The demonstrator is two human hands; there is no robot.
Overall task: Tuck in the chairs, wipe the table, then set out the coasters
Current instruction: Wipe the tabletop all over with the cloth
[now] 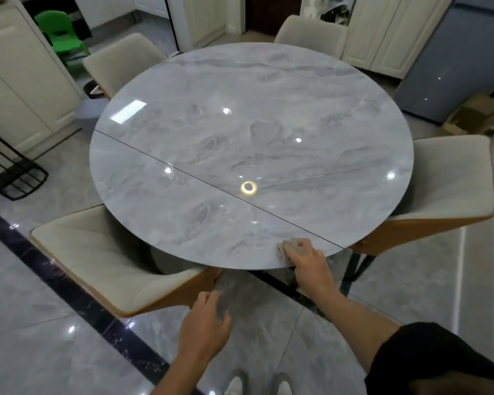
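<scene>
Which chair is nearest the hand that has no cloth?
The cream chair at the table's near-left edge, just beside the left hand; the other three sit farther away.

Round the worktop point(251, 132) stand the near-left chair point(111, 252), right chair point(454, 181), far-left chair point(120, 61) and far chair point(311, 31), all close to its edge. On its near edge lies a cloth point(282, 249), under the right hand point(307, 259).
</scene>
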